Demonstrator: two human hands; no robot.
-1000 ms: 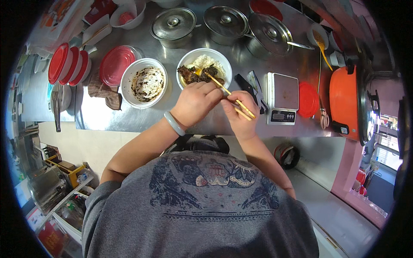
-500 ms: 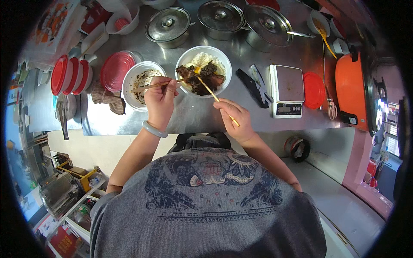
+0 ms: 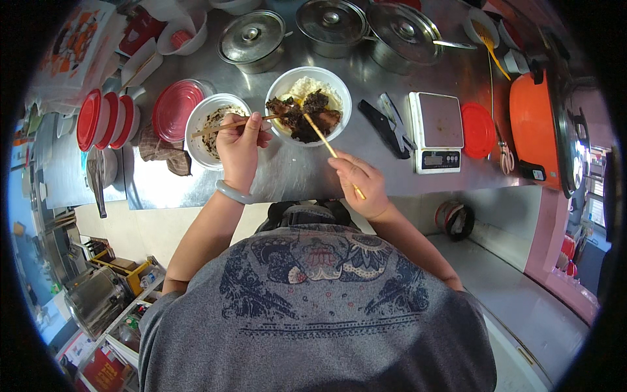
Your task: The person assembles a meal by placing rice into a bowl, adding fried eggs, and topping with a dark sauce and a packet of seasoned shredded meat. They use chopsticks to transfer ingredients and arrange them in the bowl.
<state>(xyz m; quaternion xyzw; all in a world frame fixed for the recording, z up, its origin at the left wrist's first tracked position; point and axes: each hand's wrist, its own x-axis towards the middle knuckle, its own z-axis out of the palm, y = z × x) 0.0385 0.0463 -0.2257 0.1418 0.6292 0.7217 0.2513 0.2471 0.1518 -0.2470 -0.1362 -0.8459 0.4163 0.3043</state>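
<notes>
A white bowl [image 3: 349, 108] holds white rice [image 3: 312, 85], a bit of yellow and dark brown meat pieces [image 3: 326, 123]. My left hand [image 3: 240, 145] is closed around a wooden chopstick [image 3: 210, 130], whose tip reaches over the meat from the left. Between the fingers of my right hand [image 3: 359, 183] is a second chopstick [image 3: 322, 137]; it slants up and left, its tip in the dark food. Beneath my left hand sits another white bowl [image 3: 191, 124] with dark residue inside, partly hidden by that hand.
Three lidded metal pots [image 3: 253, 38] line the back of the steel table [image 3: 274, 179]. To the right are black-handled tongs [image 3: 385, 134], a digital scale [image 3: 437, 127], a red lid [image 3: 478, 130] and an orange cooker [image 3: 535, 127]. Red-lidded bowls [image 3: 91, 121] and a brown cloth [image 3: 163, 151] lie left.
My left hand has turned slightly, its thumb now raised and its chopstick lying flatter. My right hand has shifted a little to the right, its chopstick tip still in the food.
</notes>
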